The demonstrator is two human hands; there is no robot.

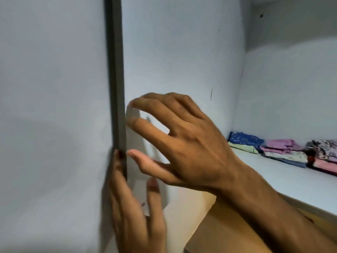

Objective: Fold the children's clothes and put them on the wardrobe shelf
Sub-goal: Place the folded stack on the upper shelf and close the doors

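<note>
Folded children's clothes lie in three stacks on the white wardrobe shelf (pixel 284 178) at the right: a blue stack (pixel 244 140), a pink stack (pixel 281 149) and a dark patterned stack (pixel 323 154). My left hand (pixel 138 207) grips the grey edge of the wardrobe door (pixel 115 88), fingers on its outer face and thumb on the inner side. My right hand (pixel 182 141) hovers just right of the door edge with fingers spread, holding nothing. Whether its fingertips touch the door is unclear.
The door's white outer face (pixel 51 106) fills the left half of the view. The wardrobe's inner white wall (pixel 182 52) stands behind my hands. A tan floor or surface (pixel 209 225) shows below the shelf.
</note>
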